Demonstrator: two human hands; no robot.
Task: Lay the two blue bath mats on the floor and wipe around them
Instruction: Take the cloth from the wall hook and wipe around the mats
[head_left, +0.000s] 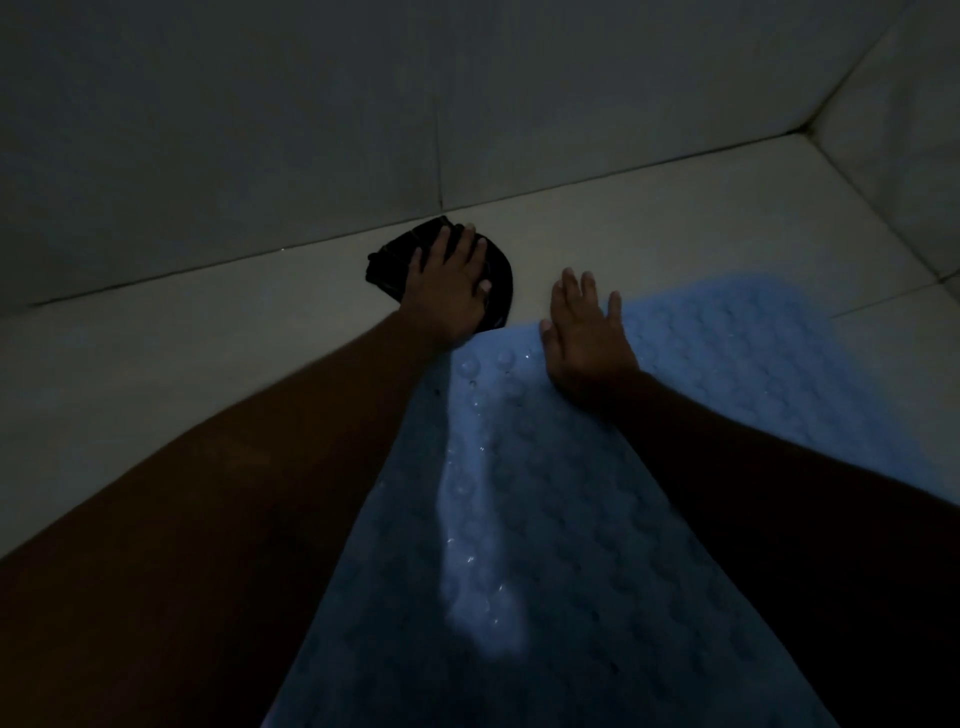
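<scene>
Floor (156, 364) pale tile, dim; blue mat (571, 519) flat near wall (260, 130).

A blue mat (519, 493) of soft, rubbery-looking plastic, studded with round raised bumps, runs back from the right fingers (569, 293); small bright glints dot a pale, shiny streak just behind them. Under the left fingers (457, 247), a black cloth (387, 260) shows creased, matt fabric. Beyond both sets of fingertips, the pale floor (208, 322) tiles look smooth and dull, as do the wall (260, 130) tiles above.
</scene>
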